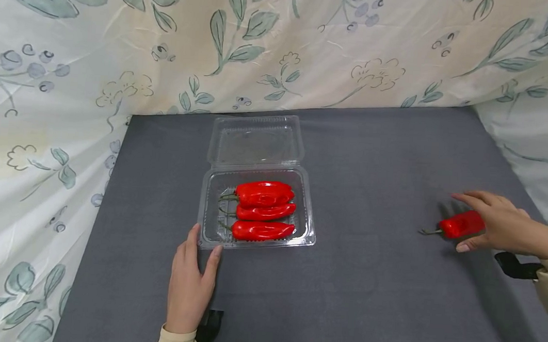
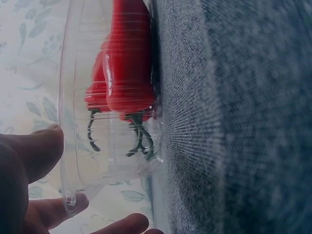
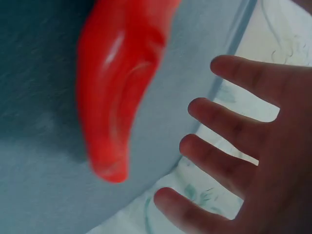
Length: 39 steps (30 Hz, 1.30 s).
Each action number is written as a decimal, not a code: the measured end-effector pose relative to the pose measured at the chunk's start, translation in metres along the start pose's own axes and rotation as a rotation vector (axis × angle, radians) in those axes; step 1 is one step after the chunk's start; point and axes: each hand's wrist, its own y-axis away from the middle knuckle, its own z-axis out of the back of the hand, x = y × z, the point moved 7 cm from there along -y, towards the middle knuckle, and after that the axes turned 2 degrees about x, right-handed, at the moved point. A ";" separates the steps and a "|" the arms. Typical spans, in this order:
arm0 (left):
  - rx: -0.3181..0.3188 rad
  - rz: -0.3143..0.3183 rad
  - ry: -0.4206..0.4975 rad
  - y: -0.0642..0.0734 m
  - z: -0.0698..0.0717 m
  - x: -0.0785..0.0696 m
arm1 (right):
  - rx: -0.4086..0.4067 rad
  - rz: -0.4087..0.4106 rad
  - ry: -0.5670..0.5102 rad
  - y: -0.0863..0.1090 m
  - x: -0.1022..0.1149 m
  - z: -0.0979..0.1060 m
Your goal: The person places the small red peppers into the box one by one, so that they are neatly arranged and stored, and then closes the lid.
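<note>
- L hand: flat on the grey mat, palm down, fingers straight and a bit apart. Thumb + index tip touch the front-left corner of the clear clamshell box. Nothing gripped.
- L wrist cam: thumb close to the box wall, other fingertips by the rim corner; peppers seen thru the plastic, stems toward the hand.
- Clamshell box: centre-left of mat, lid folded open, lying flat behind the tray, toward the curtain.
- 3 red peppers in the tray, lying side by side, touching, green stems pointing to the person's left.
- R hand: over the right side of mat, fingers spread + straight-ish, arched over the loose red pepper. Thumb sits under/near the front of it, fingers above its back end. Not clamped; whether skin touches the pepper — cannot tell from head view.
- R wrist cam: four fingers apart, extended, clear gap to the pepper; pepper lies on the mat, blurry.
- Loose pepper: on mat, well apart from the box, far right, stem pointing left toward the box.
- Black wrist strap/cam mount at R wrist; similar dark bit at L wrist.
- Backdrop: floral leaf-print cloth round the back + both sides of mat.
- Cream sleeves on both arms.
</note>
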 end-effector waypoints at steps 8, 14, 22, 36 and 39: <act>-0.001 -0.006 0.001 -0.002 0.000 0.000 | -0.005 0.002 -0.042 0.001 -0.013 -0.012; -0.026 -0.030 0.002 -0.002 0.000 -0.001 | -0.054 0.027 -0.028 0.003 -0.012 -0.012; -0.027 -0.027 -0.005 -0.002 0.000 -0.001 | -0.067 0.012 -0.037 0.003 -0.016 -0.017; -0.011 -0.008 -0.013 -0.002 -0.002 0.001 | -0.203 0.058 -0.037 0.000 -0.014 -0.016; -0.014 -0.006 -0.014 -0.001 -0.002 0.001 | -0.164 0.028 -0.058 -0.004 -0.014 -0.017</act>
